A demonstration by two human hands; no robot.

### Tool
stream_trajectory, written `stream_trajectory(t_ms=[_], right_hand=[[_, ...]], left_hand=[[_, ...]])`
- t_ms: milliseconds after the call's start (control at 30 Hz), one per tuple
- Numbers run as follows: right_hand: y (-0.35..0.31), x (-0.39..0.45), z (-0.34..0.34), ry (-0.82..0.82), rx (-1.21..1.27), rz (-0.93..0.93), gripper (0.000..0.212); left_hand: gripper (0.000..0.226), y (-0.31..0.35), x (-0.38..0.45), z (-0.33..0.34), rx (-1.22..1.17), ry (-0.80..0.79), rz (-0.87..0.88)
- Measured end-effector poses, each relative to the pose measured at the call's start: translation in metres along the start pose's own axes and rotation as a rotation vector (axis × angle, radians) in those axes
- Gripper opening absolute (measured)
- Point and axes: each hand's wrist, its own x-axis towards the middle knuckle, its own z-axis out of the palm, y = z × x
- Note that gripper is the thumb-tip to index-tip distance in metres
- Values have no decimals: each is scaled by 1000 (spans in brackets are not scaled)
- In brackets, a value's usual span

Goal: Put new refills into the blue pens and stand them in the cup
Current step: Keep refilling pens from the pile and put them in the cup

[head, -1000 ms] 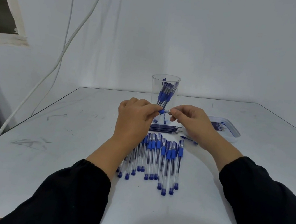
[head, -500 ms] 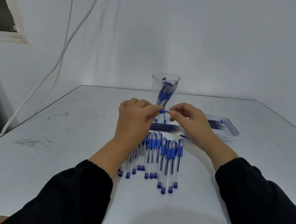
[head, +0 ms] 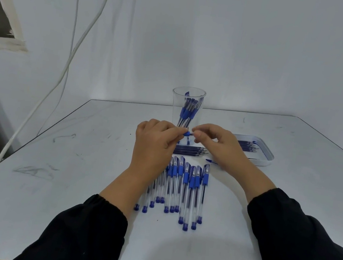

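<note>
My left hand [head: 156, 141] grips a blue pen [head: 187, 134] by its blue grip, most of the barrel hidden in the fist. My right hand [head: 214, 142] pinches the pen's tip end, right against the left hand's fingers. Both hands hover above the table in front of the clear cup [head: 187, 108], which holds several blue pens standing upright. Several capped blue pens [head: 184, 188] lie in a row below my hands. A bundle of dark refills [head: 192, 150] lies just behind them.
A white tray [head: 269, 158] with several refills sits at the right of the grey table [head: 73, 171]. A small blue cap [head: 211, 161] lies by my right wrist. White cables hang down the wall at left.
Both hands stay together on the pen; the right hand's fingers have shifted slightly at the tip. Nothing else has moved.
</note>
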Motion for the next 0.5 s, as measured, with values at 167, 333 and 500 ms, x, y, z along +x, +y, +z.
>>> stream_trajectory(t_ms=[167,333,500], right_hand=[[2,2,-4,1,-44,-14,8],[-1,0,-6,-18,-28,-5,12],[-2,0,-7,-36,-61,-9,13]], left_hand=[[20,-1,-1,0,-14,-25,-20],[20,2,-1,1,-14,-34,-3],[21,2,-2,2,-21,-27,11]])
